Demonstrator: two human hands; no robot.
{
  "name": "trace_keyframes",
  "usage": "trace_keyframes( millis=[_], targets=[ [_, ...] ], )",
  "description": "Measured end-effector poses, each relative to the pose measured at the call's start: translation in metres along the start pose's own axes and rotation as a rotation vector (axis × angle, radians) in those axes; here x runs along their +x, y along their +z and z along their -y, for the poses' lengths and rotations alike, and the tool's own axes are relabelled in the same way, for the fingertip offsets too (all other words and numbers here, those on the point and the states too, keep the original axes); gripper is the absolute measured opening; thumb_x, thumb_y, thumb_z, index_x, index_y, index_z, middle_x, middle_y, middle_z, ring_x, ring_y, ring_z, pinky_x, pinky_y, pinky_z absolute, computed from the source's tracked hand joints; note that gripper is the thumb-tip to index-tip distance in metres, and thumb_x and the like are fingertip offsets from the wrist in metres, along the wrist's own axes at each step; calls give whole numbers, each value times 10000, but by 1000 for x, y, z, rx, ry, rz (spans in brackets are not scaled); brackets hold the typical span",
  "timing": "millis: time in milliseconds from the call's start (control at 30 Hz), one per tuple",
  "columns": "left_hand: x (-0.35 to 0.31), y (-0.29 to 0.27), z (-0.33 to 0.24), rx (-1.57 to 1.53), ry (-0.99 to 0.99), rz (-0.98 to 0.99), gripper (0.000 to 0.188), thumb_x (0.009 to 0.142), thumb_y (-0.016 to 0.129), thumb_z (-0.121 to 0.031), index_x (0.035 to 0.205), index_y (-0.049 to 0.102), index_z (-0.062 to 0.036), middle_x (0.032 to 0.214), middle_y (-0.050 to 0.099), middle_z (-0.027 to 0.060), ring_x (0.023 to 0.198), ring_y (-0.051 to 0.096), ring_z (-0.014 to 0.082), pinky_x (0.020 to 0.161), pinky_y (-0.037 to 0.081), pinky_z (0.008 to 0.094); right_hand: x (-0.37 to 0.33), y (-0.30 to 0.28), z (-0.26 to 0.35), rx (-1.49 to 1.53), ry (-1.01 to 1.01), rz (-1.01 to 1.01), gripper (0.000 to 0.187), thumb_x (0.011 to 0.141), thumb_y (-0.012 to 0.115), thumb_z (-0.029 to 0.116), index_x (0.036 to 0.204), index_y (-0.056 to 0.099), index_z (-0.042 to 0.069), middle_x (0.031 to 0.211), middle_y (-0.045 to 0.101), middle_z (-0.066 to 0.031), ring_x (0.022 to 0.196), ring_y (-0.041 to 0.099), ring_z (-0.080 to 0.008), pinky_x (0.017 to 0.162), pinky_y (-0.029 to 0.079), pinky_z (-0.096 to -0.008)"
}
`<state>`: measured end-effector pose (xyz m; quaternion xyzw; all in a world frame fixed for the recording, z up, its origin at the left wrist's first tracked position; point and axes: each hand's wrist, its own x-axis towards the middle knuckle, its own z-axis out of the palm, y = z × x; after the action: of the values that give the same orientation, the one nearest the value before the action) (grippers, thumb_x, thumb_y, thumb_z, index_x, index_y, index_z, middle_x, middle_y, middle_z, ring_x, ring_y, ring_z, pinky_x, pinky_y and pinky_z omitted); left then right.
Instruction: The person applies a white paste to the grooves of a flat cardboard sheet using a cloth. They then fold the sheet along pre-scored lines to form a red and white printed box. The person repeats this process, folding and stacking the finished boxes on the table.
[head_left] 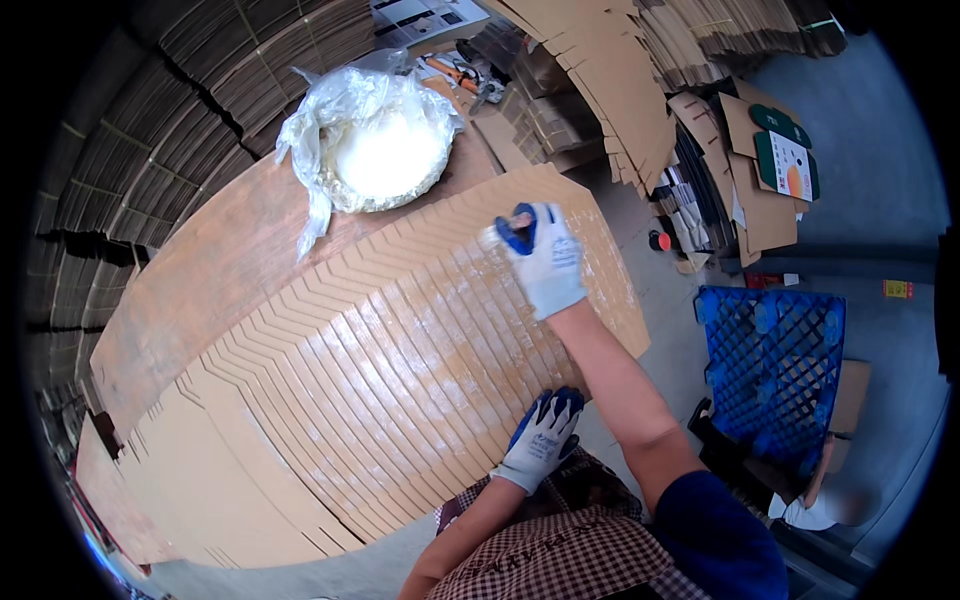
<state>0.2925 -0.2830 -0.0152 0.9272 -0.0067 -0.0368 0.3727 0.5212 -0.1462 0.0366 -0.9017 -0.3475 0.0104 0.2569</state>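
Observation:
Cardboard sheets (400, 350) lie fanned out on the table, overlapping like shingles, with white smears across their exposed strips. My right hand (545, 262), in a white glove with a blue palm, is over the far right part of the fan. Its fingers are closed around what looks like a brush (492, 236), mostly hidden by the hand and blurred. My left hand (540, 437), gloved the same way, rests at the near edge of the sheets with fingers stretched out, holding nothing. Beyond the fan stands a round basin (395, 155) lined with clear plastic, with bright white contents.
Bare wooden tabletop (200, 255) shows left of the basin. Stacked cardboard (190, 90) lines the far left. More cardboard sheets (610, 80) stand at the far right. A blue plastic pallet (770, 360) leans at right, with another person (815, 510) near it.

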Motion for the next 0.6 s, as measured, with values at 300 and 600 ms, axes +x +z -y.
trace_keyframes(
  millis=[300, 600],
  targets=[
    [5, -10, -1, 26, 4, 59, 675, 964, 539, -397, 1520, 386, -45, 1550, 400, 157, 1454, 347, 320, 1249, 190, 474, 2, -14, -16, 152, 80, -133, 342, 791, 835, 173, 1019, 599, 74, 950, 625, -116, 851, 673, -318, 754, 537, -389],
    [1, -1, 2, 49, 3, 60, 780, 905, 615, -435, 1539, 364, -55, 1582, 352, 160, 1471, 309, 343, 1242, 183, 514, 4, -13, -9, 201, 37, -103, 361, 824, 809, 250, 1030, 580, 62, 1015, 622, -131, 866, 663, -345, 784, 546, -411]
  ],
)
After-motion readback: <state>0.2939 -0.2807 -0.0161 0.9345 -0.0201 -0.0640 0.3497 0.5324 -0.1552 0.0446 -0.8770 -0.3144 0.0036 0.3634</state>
